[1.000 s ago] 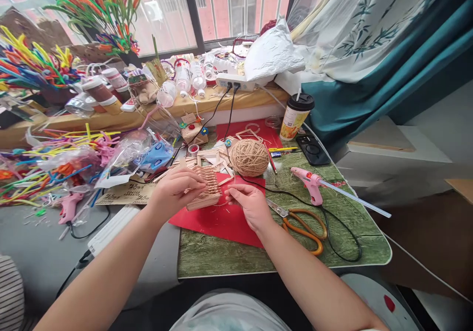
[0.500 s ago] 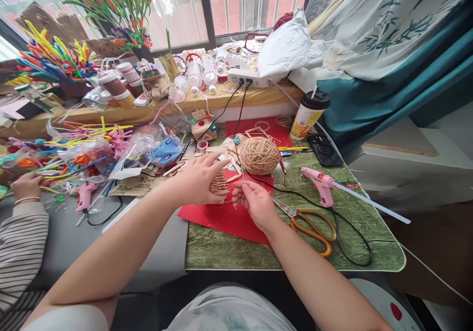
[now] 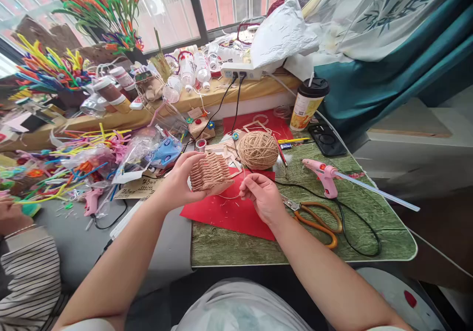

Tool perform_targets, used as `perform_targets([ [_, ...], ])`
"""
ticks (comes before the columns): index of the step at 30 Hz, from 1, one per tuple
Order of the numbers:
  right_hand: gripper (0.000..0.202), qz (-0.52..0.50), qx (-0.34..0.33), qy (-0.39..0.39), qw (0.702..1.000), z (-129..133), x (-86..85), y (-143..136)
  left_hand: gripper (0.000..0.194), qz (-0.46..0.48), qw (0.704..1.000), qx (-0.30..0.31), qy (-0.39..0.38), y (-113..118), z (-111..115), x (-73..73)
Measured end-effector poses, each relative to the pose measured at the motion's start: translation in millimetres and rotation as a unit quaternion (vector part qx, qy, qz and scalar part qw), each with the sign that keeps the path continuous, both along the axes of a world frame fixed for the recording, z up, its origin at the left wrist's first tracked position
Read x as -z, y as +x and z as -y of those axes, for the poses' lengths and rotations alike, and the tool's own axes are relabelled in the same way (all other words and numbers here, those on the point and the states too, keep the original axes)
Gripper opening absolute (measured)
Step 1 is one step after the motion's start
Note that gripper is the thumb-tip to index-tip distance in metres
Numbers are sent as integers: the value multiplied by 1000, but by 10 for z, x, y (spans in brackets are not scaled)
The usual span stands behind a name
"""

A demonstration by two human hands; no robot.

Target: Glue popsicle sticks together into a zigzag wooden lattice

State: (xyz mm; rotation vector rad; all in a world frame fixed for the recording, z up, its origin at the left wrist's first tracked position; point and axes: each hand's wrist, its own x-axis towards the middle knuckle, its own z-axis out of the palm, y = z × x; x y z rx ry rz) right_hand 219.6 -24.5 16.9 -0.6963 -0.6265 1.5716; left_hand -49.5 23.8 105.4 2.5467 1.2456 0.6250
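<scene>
My left hand (image 3: 178, 182) is closed around a small ridged piece wound with twine (image 3: 211, 171), its thumb and fingers at the sides. My right hand (image 3: 261, 195) pinches a strand of twine (image 3: 232, 197) that loops down from that piece, over the red sheet (image 3: 231, 219). Just behind my right hand sits a large ball of tan twine (image 3: 257, 150). To the right of my right hand lie scissors with orange handles (image 3: 318, 217), their blades partly hidden behind it.
A pink glue gun (image 3: 325, 176) with a long glue stick lies at right, its cord on the green tabletop (image 3: 236, 252). A lidded cup (image 3: 307, 105) and black phone (image 3: 327, 140) stand behind. Pipe cleaners (image 3: 81, 156) heap at left, near another person's hand (image 3: 14, 216).
My left hand has turned and now holds the twine-wound piece up from the side, showing more of its ridges. The twine loop is longer. The other person's hand has moved nearer.
</scene>
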Motion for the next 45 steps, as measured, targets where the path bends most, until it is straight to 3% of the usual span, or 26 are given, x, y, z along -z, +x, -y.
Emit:
perform_targets([
  [5, 36, 3, -5, -5, 1000, -4, -18, -14, 106, 116, 977, 2, 178, -69, 145, 600],
  [7, 36, 8, -10, -1, 1000, -4, -13, -23, 111, 126, 973, 10, 194, -92, 179, 775],
  [13, 27, 25, -18, 4, 1000, 11, -6, -15, 118, 135, 974, 7, 183, -225, 209, 1017],
  [18, 21, 29, -5, 9, 1000, 33, -5, -15, 121, 151, 973, 5, 175, -300, 176, 1091],
  [23, 38, 44, 8, -20, 999, 18, -2, -26, 124, 171, 975, 14, 142, -329, 137, 1079],
  [35, 26, 92, -10, -32, 995, 21, 17, -28, 114, 204, 977, -12, 61, -340, 37, 1068],
  [40, 22, 110, -11, 14, 994, 21, 35, -12, 117, 211, 976, -26, 34, -357, 20, 1074],
  [45, 31, 116, -11, 19, 993, -3, 60, -14, 115, 206, 978, -25, 28, -359, 31, 1065],
])
